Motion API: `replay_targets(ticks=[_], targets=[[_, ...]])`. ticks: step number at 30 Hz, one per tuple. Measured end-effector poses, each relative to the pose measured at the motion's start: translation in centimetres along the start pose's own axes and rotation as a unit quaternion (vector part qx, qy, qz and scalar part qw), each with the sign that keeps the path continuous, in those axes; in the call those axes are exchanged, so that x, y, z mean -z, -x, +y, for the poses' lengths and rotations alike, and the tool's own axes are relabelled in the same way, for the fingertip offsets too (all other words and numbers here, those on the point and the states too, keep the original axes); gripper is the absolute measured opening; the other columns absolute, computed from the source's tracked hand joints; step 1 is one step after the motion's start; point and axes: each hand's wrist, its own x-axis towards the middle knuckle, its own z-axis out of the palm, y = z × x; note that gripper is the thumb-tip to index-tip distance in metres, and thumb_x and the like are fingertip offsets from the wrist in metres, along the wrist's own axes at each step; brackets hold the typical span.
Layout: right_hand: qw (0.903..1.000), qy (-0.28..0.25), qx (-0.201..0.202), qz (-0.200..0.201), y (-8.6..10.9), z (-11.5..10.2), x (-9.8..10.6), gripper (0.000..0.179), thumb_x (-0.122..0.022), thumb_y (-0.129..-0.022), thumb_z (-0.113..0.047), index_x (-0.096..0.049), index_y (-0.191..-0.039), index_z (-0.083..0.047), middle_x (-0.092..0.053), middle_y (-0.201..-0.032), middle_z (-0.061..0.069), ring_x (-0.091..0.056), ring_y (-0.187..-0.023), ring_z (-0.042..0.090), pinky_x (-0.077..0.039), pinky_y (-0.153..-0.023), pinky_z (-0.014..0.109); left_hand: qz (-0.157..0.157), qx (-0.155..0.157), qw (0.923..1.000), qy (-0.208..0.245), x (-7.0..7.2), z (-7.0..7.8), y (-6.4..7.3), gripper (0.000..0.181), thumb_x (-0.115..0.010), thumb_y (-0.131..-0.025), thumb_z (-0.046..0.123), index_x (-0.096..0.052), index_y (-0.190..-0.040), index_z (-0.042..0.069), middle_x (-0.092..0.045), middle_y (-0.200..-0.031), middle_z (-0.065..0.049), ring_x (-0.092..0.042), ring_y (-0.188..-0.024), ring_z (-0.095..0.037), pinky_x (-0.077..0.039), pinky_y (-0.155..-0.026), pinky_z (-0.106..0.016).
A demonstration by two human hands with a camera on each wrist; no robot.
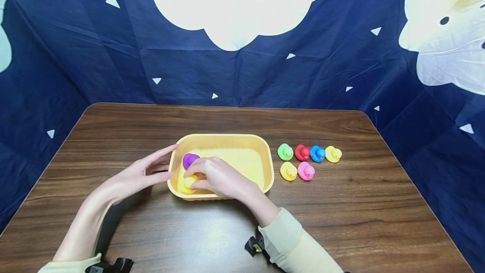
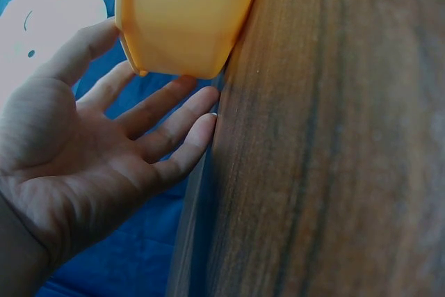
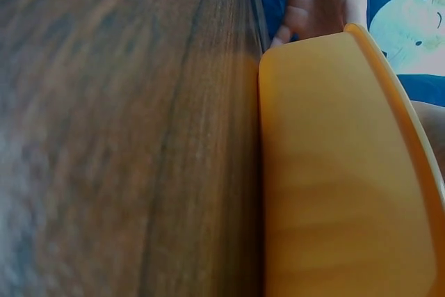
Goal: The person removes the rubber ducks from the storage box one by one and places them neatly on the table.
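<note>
A yellow plastic tub [image 1: 242,140] stands on the table, its left end beside my left hand [image 1: 134,175]. The fingers of that hand are spread and nearly straight; thumb and fingertips touch the tub's end, as the left wrist view shows. Inside the tub, my right hand [image 1: 219,176] pinches a yellow rubber duck [image 1: 188,183] between thumb and fingers at the near left corner. Just behind it lies a purple rubber duck [image 1: 189,160], partly covered by the right hand. In the right wrist view the tub's side wall [image 3: 334,158] hides most of the right hand.
Right of the tub, small rubber ducks stand in two rows: green [image 1: 285,152], red [image 1: 302,152], blue [image 1: 317,153] and yellow [image 1: 333,154] behind, yellow [image 1: 288,171] and pink [image 1: 306,171] in front. A blue cloth [image 1: 189,70] hangs around the wooden table [image 1: 341,222].
</note>
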Motion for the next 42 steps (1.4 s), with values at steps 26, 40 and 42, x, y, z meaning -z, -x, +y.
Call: replay_targets(ticks=[26,40,42], targets=[[0.997,-0.066,-0.04,0.014,2.4,1.1,1.5,0.019,-0.078,-0.092,-0.023,-0.078,-0.11,-0.015,-0.075,-0.108,-0.004,-0.069,-0.102,0.01,-0.053,-0.096,0.022,-0.001,-0.003,1.0,0.002,0.1,0.0,0.0,0.073,-0.063,-0.103,0.024,-0.023,-0.165,0.027,-0.033,-0.167,-0.019,-0.045,-0.145,-0.047,-0.045,-0.096,-0.013],[0.9954,-0.071,-0.055,0.034,3.6,1.7,2.5,0.02,-0.08,-0.091,-0.022,-0.078,-0.11,-0.016,-0.075,-0.111,-0.004,-0.068,-0.109,0.008,-0.052,-0.1,0.022,0.003,0.01,0.9999,-0.006,0.1,-0.2,-0.1,0.074,-0.064,-0.103,0.027,-0.023,-0.165,0.03,-0.035,-0.166,-0.017,-0.045,-0.145,-0.044,-0.045,-0.096,-0.012],[0.9956,-0.067,-0.055,0.036,3.7,1.8,2.6,0.021,-0.08,-0.09,-0.022,-0.078,-0.11,-0.016,-0.075,-0.112,-0.004,-0.068,-0.11,0.007,-0.052,-0.101,0.022,0.002,0.006,1.0,-0.007,0.1,-0.2,-0.1,0.074,-0.064,-0.103,0.026,-0.023,-0.165,0.029,-0.035,-0.166,-0.018,-0.045,-0.145,-0.045,-0.045,-0.095,-0.012]])
